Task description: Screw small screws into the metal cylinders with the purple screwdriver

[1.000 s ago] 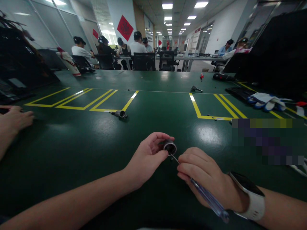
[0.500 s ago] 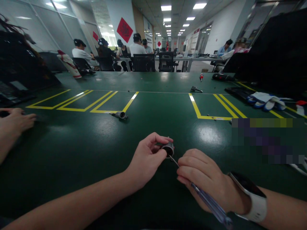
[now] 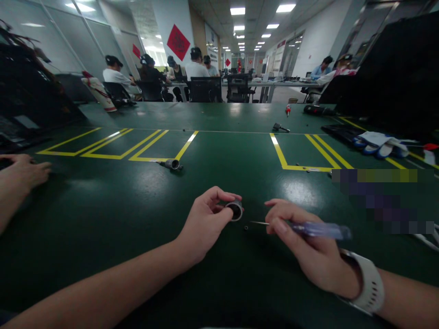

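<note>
My left hand [image 3: 206, 224] grips a short metal cylinder [image 3: 236, 210] between thumb and fingers, its dark open end facing me. My right hand [image 3: 302, 237] is closed around a screwdriver [image 3: 318, 230] with a clear purplish handle, slightly blurred. The thin shaft points left and its tip is apart from the cylinder. Just below the cylinder, a tiny dark ring-like piece [image 3: 246, 227] lies on the green table [image 3: 154, 283], near the screwdriver's tip.
A similar metal part [image 3: 171, 164] lies by the yellow tape at left. Farther back are another small part [image 3: 281, 128], a red tool [image 3: 288, 109] and white-blue gloves [image 3: 380, 142]. Another person's hand [image 3: 25, 173] is at the left edge.
My right hand has drawn the screwdriver out of the cylinder and swung it nearly level, to the right. The cylinder has shifted slightly left. The tiny piece now shows on the table.
</note>
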Tool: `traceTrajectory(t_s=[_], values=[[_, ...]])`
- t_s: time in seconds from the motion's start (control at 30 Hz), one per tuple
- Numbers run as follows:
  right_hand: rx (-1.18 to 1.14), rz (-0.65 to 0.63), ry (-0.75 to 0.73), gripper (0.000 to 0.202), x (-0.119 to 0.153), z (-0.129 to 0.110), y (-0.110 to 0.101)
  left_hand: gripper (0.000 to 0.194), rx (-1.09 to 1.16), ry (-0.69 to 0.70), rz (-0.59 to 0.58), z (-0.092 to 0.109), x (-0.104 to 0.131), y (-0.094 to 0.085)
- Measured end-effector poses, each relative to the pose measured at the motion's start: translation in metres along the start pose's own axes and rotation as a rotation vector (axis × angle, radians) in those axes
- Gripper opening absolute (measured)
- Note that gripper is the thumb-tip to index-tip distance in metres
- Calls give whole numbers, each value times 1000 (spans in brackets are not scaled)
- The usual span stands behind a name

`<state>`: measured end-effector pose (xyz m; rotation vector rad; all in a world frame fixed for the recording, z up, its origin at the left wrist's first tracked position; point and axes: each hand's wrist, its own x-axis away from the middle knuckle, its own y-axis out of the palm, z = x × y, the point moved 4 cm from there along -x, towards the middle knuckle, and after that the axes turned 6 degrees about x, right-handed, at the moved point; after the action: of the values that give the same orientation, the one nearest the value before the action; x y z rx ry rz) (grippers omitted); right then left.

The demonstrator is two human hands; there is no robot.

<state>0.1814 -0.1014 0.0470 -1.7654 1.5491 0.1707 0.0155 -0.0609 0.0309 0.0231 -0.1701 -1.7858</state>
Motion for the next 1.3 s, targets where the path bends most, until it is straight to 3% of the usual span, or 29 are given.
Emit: traceTrajectory(t_s=[0.1,0.17,0.33,0.5,0.6,0.73,0.83,0.97,1.13,1.3], values=[[-221,-18,325,18,-1,27,5,11,42,-18,10,3,-2,-4],[-309,-65,442,22,-2,38,10,13,69,-27,10,4,-3,-5],[-289,-133,471,24,-2,38,13,16,105,-53,-10,3,-3,-7],[-128,-180,437,26,-2,32,13,17,102,-68,-11,3,-2,-7],[34,-198,335,25,-2,24,12,18,76,-73,-2,4,-2,-7],[251,-243,33,16,-1,4,13,24,70,-84,-21,2,-4,-7],[351,-286,-115,12,3,-4,16,28,70,-101,-15,0,-4,-7],[381,-249,-209,11,6,-6,16,31,64,-113,-6,-1,-3,-7],[392,-99,-377,13,12,-14,11,32,56,-116,-5,-2,-2,-5],[440,-109,-389,13,13,-14,13,29,-15,-107,-46,-2,0,-1]])
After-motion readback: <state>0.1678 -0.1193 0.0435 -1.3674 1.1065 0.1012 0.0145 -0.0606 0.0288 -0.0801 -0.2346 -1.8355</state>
